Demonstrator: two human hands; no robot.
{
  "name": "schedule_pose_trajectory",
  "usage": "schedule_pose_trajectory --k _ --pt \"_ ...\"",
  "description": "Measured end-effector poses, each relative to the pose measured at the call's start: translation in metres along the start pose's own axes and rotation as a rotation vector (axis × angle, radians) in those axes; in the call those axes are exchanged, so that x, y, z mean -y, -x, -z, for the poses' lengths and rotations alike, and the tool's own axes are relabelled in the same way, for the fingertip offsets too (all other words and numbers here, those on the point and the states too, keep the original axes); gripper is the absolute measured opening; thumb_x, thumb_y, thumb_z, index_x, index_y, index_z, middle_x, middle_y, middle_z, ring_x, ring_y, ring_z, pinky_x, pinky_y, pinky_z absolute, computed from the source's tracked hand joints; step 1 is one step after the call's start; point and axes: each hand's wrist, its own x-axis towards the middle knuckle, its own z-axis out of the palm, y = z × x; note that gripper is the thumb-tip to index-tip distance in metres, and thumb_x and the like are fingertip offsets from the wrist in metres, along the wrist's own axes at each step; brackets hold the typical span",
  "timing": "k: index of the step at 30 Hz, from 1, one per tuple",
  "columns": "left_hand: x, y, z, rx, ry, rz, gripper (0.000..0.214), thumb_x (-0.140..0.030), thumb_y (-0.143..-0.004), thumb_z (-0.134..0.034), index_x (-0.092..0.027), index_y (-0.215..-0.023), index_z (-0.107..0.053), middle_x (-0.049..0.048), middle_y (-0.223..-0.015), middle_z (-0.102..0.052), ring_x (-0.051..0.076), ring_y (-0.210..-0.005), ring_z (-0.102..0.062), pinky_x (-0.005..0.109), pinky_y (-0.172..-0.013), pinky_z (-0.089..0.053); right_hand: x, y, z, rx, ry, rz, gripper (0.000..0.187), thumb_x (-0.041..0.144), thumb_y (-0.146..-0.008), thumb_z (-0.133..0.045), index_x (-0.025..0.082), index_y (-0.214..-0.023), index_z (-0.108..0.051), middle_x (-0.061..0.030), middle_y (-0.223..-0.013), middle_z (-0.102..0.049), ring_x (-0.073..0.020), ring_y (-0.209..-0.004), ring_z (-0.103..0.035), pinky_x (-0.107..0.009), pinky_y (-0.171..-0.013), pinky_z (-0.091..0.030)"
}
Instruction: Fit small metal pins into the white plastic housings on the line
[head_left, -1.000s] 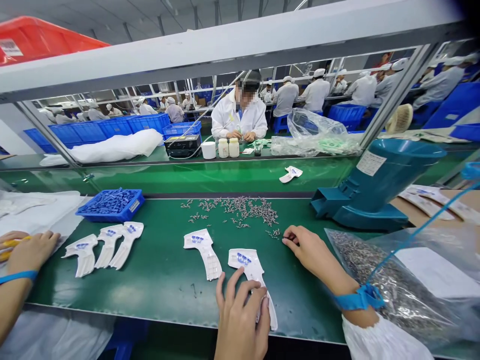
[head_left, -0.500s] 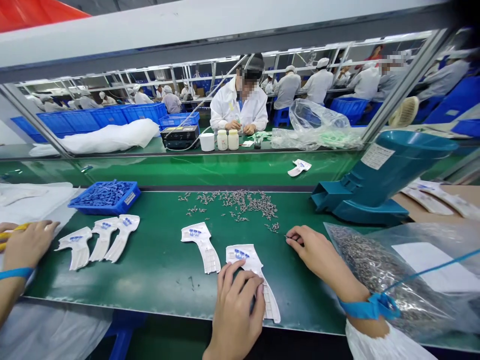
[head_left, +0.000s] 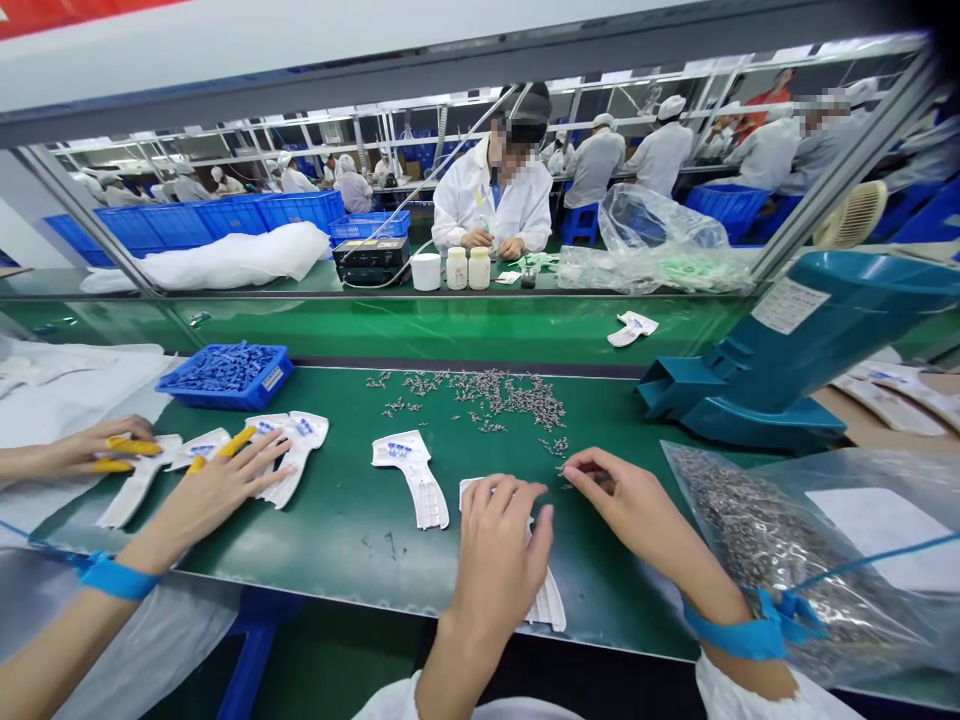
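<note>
We lay our left hand (head_left: 495, 545) with its grip spread over a white plastic piece (head_left: 547, 606), probably to keep it from sliding on the green surface (head_left: 337, 540). Our right hand (head_left: 626, 500) reaches forward, its grip pressed together just beside the scattered metal pins (head_left: 487, 398); whether it pinches one is too small to tell. A co-worker's hands (head_left: 217, 480) work off to our left.

On my feed, the green counter (head_left: 330, 530) carries a blue tray (head_left: 225, 378) packed with small blue parts and a loose scatter of small metal pieces (head_left: 480, 395) across its far half. White printed pieces (head_left: 410, 480) lie flat nearer me. A teal chute (head_left: 742, 405) stands toward the right end, beside a clear bag (head_left: 787, 560) of metal pieces.
</note>
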Motion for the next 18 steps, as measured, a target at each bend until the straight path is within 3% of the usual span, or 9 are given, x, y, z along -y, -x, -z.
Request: schedule_pose_trajectory --k 4,11,18 --pt "0.001 -0.010 -0.005 -0.012 0.032 0.081 0.013 -0.020 -0.092 -0.064 -0.023 -0.104 -0.065 0.0023 -0.100 -0.071 0.024 -0.097 -0.060 0.040 -0.084 -0.046 0.012 0.009 -0.002 0.091 -0.232 0.019 0.031 0.052 -0.094 -0.052 0.024 -0.092 -0.065 -0.0042 -0.090 -0.071 -0.0224 -0.087 -0.066 -0.033 -0.078 -0.051" --pt "-0.001 -0.009 -0.006 -0.087 0.007 0.087 0.008 -0.016 -0.092 -0.063 -0.022 -0.097 -0.066 0.0018 -0.093 -0.071 0.023 -0.094 -0.060 0.039 -0.084 -0.043 0.021 0.013 -0.010 0.070 -0.370 -0.006 0.034 0.055 -0.091 -0.057 0.022 -0.091 -0.065 -0.0054 -0.090 -0.070 -0.0226 -0.088 -0.065 -0.033 -0.079 -0.053" --pt "0.005 -0.008 0.003 0.011 0.006 -0.015 0.010 -0.017 -0.095 -0.056 -0.022 -0.097 -0.064 0.0017 -0.094 -0.069 0.021 -0.094 -0.059 0.036 -0.082 -0.043 0.024 0.014 -0.011 0.109 -0.468 0.002 0.032 0.053 -0.088 -0.063 0.021 -0.087 -0.065 -0.0034 -0.085 -0.069 -0.0195 -0.082 -0.065 -0.031 -0.077 -0.054"
